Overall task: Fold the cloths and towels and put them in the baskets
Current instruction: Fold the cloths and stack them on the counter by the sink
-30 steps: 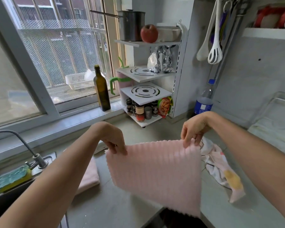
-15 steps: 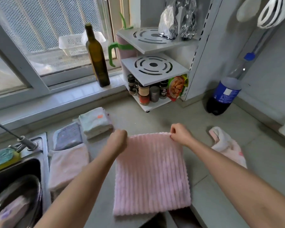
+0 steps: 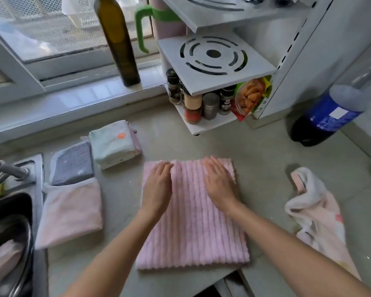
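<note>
A pink ribbed cloth point(image 3: 193, 228) lies spread flat on the grey counter point(image 3: 259, 159), its near edge at the counter's front. My left hand point(image 3: 157, 187) and my right hand point(image 3: 220, 183) both press flat on its far half, fingers straight. To the left lie folded cloths: a pale pink one point(image 3: 71, 211), a grey one point(image 3: 73, 163) and a pale green one point(image 3: 114, 143). A crumpled white and pink towel point(image 3: 317, 213) lies at the right. No basket is in view.
A sink point(image 3: 7, 232) with a tap point(image 3: 9, 170) and a metal bowl is at the left. A white spice rack point(image 3: 214, 67) stands at the back, a dark olive bottle point(image 3: 118, 39) on the window sill, a blue-labelled plastic bottle point(image 3: 328, 114) at the right.
The pink cloth, first held up by its top corners, has been lowered onto the counter. My hands let go of the corners and now lie flat on it.
</note>
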Action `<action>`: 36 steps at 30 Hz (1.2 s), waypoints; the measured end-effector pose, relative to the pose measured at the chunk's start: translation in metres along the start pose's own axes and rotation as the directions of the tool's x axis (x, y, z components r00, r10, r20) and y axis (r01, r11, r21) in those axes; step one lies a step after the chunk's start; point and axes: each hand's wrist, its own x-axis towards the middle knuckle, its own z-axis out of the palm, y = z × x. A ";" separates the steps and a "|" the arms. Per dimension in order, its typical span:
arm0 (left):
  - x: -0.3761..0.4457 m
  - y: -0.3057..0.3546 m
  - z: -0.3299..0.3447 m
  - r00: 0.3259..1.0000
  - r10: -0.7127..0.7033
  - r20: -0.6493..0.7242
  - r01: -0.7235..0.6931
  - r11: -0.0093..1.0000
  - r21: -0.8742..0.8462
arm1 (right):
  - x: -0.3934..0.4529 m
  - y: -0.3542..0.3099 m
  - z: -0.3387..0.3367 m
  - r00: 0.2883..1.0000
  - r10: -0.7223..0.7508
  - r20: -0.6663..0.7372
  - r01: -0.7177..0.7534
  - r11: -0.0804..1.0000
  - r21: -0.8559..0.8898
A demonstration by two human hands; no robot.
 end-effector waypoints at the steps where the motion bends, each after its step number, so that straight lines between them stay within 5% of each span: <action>1: -0.010 -0.005 0.014 0.997 0.054 0.060 -0.055 0.998 0.024 | -0.007 -0.001 0.012 0.992 -0.097 0.077 0.099 0.995 -0.018; 4: -0.017 -0.016 0.038 0.940 0.083 0.331 -0.125 0.987 0.105 | -0.010 0.003 0.035 0.923 -0.238 0.302 0.285 0.951 -0.122; 7: -0.008 -0.028 0.045 0.917 0.043 0.396 -0.137 0.967 0.213 | -0.002 0.023 0.038 0.911 -0.193 0.366 0.270 0.947 -0.173; 11: 0.001 -0.050 0.042 0.929 -0.124 0.348 -0.008 0.936 0.353 | 0.002 0.063 0.029 0.961 0.116 0.250 -0.039 0.955 -0.293; 15: -0.004 -0.050 0.030 0.931 -0.239 0.274 0.129 0.922 0.366 | -0.017 0.058 0.013 0.923 0.363 0.127 -0.326 0.913 -0.245; 19: -0.064 -0.009 0.024 0.961 -0.013 0.278 -0.049 0.975 0.215 | -0.080 -0.012 0.021 0.960 0.201 0.192 -0.181 0.976 -0.118; 23: -0.120 -0.009 0.022 0.926 -0.010 0.377 -0.069 0.978 0.196 | -0.136 -0.043 0.044 0.953 0.104 0.285 -0.051 0.981 -0.188; 27: -0.137 -0.046 0.009 0.905 0.006 0.426 -0.146 0.944 0.297 | -0.158 -0.007 0.026 0.944 0.163 0.287 -0.084 0.959 -0.270; 32: -0.142 -0.061 -0.017 0.899 -0.142 0.414 -0.042 0.913 0.406 | -0.179 0.010 -0.001 0.887 0.378 0.265 -0.274 0.894 -0.355; 34: -0.150 -0.051 -0.023 0.907 0.038 0.419 -0.190 0.925 0.328 | -0.184 -0.003 -0.009 0.929 0.236 0.284 -0.166 0.954 -0.251; 36: -0.162 -0.038 -0.025 0.832 0.266 0.487 -0.413 0.883 0.223 | -0.190 -0.018 -0.014 0.928 0.027 0.373 0.046 0.982 -0.186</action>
